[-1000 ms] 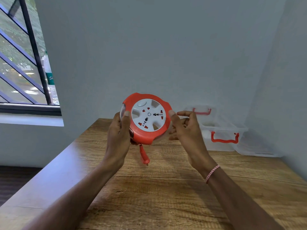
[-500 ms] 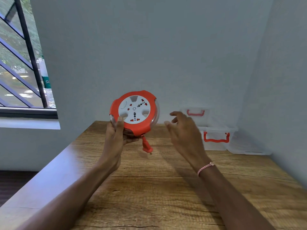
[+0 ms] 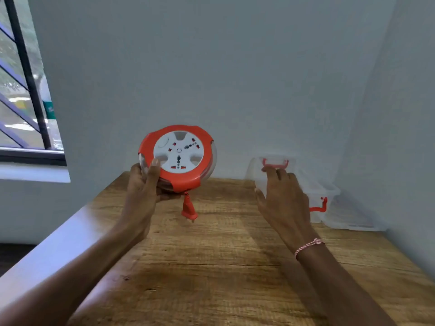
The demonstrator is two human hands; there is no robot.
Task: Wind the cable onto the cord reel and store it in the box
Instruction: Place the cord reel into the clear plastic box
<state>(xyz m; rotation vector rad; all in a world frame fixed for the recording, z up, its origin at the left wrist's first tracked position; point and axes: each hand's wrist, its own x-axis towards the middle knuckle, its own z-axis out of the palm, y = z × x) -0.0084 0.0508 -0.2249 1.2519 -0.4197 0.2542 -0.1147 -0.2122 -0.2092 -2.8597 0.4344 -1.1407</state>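
Note:
My left hand (image 3: 143, 182) grips a round orange cord reel (image 3: 177, 157) with a white socket face, held upright above the wooden table (image 3: 211, 267). The cable is wound inside it, and only the orange plug (image 3: 189, 209) dangles below the rim. My right hand (image 3: 281, 196) is open, fingers spread, stretched toward the clear plastic box (image 3: 315, 191) with red handles at the back right; the fingertips are at the near end of the box, close to the upper red handle (image 3: 275, 162). Whether they touch it is unclear.
The box stands in the table's far right corner against grey walls. A clear lid (image 3: 353, 220) lies flat beside it on the right. A barred window (image 3: 26, 90) is at the left, beyond the table's left edge.
My right hand let go of the reel and moved right toward the box. My left hand kept the reel and carried it slightly left; the view turned a little to the right.

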